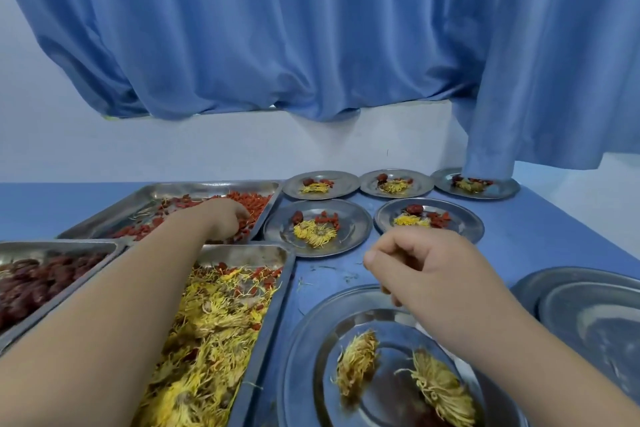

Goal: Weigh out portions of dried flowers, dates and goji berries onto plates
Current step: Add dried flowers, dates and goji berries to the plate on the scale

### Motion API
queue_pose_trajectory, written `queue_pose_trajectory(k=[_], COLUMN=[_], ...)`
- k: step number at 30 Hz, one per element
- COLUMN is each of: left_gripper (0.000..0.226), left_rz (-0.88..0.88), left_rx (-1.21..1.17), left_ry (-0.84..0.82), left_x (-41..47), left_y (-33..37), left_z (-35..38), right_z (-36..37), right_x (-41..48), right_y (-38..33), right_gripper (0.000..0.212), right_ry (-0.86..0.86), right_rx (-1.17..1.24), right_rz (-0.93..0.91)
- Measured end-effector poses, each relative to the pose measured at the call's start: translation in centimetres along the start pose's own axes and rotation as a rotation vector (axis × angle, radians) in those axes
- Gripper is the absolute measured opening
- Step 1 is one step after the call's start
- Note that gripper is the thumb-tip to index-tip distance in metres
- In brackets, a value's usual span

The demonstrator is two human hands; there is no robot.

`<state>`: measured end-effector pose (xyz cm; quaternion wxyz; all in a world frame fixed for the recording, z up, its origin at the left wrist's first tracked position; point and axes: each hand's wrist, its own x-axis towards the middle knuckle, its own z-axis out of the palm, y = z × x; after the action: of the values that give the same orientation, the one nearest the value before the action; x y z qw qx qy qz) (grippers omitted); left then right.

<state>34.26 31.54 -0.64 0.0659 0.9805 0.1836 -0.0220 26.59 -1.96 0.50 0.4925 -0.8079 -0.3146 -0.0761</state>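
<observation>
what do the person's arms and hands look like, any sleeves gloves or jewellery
The left arm and right arm are bare to the frame edge, no sleeves in view. The left hand and right hand wear no gloves; no watch, bracelet or ring shows on the parts in view.
</observation>
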Motion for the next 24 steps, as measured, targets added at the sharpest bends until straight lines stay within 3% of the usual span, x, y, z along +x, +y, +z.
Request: queue_pose_trajectory(k=[3, 7, 11, 24], left_gripper=[0.065, 0.039, 0.036, 0.03], left_rz=[-0.009, -0.008, -0.031, -0.006], left_rx=[0.008, 0.136, 0.188, 0.158], left_ry=[-0.094, -0.226, -0.276, -0.129], left_x=[1.8, 2.8, 2.8, 2.4], left_y=[0.2, 0.7, 0.9, 0.4], left_z=[0.5, 0.8, -0.1, 0.3], right_z=[-0.2, -0.2, 0.0, 0.0], right_x=[0.1, 0.3, 0.2, 0.1], right_y=[0.2, 0.5, 0.8, 0.1], right_gripper=[0.021, 0.023, 0.023, 0.025], right_ry=[0.035, 0.05, 0.053, 0.046], right_rx=[0.048, 0.041, 0.02, 0.059], right_rz=[0.01, 0.005, -0.011, -0.024])
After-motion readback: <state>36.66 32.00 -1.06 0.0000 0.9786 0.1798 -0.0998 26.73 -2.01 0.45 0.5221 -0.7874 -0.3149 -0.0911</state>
